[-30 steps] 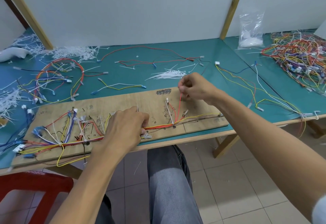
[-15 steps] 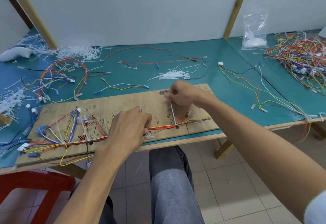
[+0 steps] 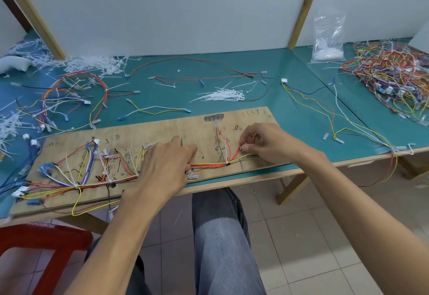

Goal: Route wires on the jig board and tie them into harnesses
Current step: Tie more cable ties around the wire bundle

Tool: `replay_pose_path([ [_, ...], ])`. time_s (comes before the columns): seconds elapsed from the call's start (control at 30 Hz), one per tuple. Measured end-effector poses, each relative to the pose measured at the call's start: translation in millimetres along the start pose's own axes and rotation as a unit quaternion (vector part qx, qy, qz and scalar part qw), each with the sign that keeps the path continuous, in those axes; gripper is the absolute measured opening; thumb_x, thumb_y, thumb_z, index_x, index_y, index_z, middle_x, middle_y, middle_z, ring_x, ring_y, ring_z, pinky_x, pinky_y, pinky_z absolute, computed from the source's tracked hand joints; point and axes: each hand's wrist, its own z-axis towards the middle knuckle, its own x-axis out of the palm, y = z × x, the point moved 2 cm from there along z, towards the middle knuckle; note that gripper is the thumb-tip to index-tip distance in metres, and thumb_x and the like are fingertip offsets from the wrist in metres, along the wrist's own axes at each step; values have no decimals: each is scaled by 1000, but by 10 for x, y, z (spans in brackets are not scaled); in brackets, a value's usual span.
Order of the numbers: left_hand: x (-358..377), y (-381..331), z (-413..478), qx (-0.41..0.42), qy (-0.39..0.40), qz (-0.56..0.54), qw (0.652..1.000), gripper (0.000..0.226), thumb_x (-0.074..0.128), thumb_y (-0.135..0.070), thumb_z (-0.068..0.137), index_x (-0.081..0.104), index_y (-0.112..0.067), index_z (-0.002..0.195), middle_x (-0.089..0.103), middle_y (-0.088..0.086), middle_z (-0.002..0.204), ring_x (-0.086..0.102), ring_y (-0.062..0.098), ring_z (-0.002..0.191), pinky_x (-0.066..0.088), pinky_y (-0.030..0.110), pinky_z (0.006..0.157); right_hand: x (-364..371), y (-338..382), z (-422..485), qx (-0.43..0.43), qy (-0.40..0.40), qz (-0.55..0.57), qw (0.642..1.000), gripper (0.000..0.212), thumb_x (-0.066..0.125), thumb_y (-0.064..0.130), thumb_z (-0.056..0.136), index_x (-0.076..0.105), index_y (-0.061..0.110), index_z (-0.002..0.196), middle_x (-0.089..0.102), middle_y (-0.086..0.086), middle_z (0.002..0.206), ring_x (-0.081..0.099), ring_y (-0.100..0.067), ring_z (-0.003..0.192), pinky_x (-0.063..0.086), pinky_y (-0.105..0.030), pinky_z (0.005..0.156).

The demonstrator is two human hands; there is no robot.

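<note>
A wooden jig board (image 3: pixel 162 132) lies along the front edge of the teal table, with red, yellow, orange, blue and white wires routed over it. A red-orange-yellow wire bundle (image 3: pixel 209 165) runs along its lower edge to a white cable tie (image 3: pixel 227 161). My left hand (image 3: pixel 167 167) presses down on the bundle near the board's middle, fingers closed over the wires. My right hand (image 3: pixel 262 141) is at the board's right end, thumb and finger pinching the tip of a red wire (image 3: pixel 235 154) that rises from the tie.
A pile of white cable ties (image 3: pixel 222 95) lies behind the board. Finished harnesses lie at the left (image 3: pixel 69 99) and in a big heap at the right (image 3: pixel 390 78). A plastic bag (image 3: pixel 328 39) stands at the back. Loose wires (image 3: pixel 325 109) trail right. A red stool (image 3: pixel 41 243) is below left.
My right hand has moved from above the tie, down and right to the board's right end, and now pinches a red wire tip. The left hand stays on the bundle.
</note>
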Motion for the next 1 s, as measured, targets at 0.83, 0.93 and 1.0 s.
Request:
replay_pose_path([
  [0.83, 13, 70, 10, 26, 30, -20, 999, 11, 48, -35, 107, 42, -28, 103, 62, 0, 111, 66, 31, 99, 43, 43, 78, -295, -556, -430, -43, -17, -95, 994, 8, 62, 13, 103, 62, 17, 97, 59, 7, 89, 50, -16, 87, 38, -33, 77],
  [0.93, -12, 79, -10, 28, 35, -40, 998, 10, 49, -35, 107, 42, -30, 105, 61, -2, 113, 66, 29, 101, 46, 44, 84, -351, -483, -438, -46, -70, -33, 996, 15, 53, 4, 105, 52, 16, 97, 53, 7, 80, 45, -6, 73, 33, -29, 68],
  [1.0, -26, 104, -24, 26, 39, -59, 997, 9, 54, -35, 106, 47, -31, 109, 61, -4, 114, 65, 27, 105, 45, 43, 85, -423, -369, -423, -70, -117, -17, 991, 11, 53, 2, 106, 53, 12, 100, 54, 6, 82, 46, -7, 74, 35, -24, 68],
])
